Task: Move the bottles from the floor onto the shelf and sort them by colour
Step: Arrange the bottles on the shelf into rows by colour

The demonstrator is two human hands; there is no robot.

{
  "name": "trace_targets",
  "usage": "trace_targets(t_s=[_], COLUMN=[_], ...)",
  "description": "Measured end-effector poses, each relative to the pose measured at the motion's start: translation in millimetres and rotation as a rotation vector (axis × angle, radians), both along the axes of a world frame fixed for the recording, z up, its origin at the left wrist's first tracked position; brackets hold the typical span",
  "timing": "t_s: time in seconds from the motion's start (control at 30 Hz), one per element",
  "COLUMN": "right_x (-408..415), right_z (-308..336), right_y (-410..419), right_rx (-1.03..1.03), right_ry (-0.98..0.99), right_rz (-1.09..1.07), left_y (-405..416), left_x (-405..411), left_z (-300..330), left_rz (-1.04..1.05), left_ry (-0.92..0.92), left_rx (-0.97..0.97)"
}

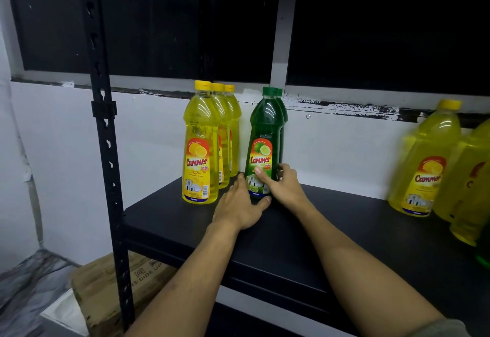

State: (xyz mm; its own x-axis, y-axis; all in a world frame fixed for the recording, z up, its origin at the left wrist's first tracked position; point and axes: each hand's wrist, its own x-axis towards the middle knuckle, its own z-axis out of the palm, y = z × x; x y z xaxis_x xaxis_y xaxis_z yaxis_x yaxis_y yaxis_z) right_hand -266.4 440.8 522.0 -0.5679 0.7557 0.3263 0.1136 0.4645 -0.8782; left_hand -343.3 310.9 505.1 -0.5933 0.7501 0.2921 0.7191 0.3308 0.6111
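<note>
The black metal shelf [305, 233] carries three yellow lemon dishwashing-liquid bottles [200, 148] in a row running back from near its left edge. Just right of them stand two green lime bottles [263, 135], one behind the other. More yellow bottles [427, 161] lean at the right edge. The left hand [240, 208] lies flat, fingers straight against the front green bottle's base; the right hand [283, 184] curls round it.
</note>
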Motion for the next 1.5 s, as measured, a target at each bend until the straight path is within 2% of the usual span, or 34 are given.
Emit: trace_targets(t_s=[0.13, 0.3, 0.4, 0.57, 0.73, 0.83, 0.97, 1.17, 1.27, 1.5], right_x=[30, 69, 106, 195, 304, 359, 383, 380, 380, 375], right_z=[-2, -8, -6, -3, 0, 0, 0, -1, -2, -2], right_y=[-11, -25, -38, -40, -24, -10, 0, 4, 7, -5], right_rx=[0.016, 0.07, 0.148, 0.368, 0.604, 0.595, 0.356, 0.286, 0.293, 0.423], right_ry=[-0.087, -0.107, -0.099, -0.009, 0.122, 0.151, 0.226, 0.3, 0.278, 0.224], right_rz=[-0.092, -0.137, -0.158, -0.316, -0.703, -0.896, -0.9, -0.873, -0.851, -0.778], left_y=[-12, -25, -27, -14, 21, 51, 90, 123, 129, 115], left_x=[10, 53, 88, 145, 223, 264, 304, 346, 344, 320], left_z=[4, 11, 13, 13, 15, 16, 22, 15, 10, 10], left_rz=[0.103, 0.138, 0.039, -0.182, -0.391, -0.5, -0.591, -0.643, -0.631, -0.63], left_ry=[0.018, 0.17, 0.138, -0.063, -0.175, -0.208, -0.228, -0.362, -0.36, -0.315], left_rx=[0.058, 0.127, 0.134, 0.102, 0.085, 0.042, 0.045, 0.167, 0.185, 0.08])
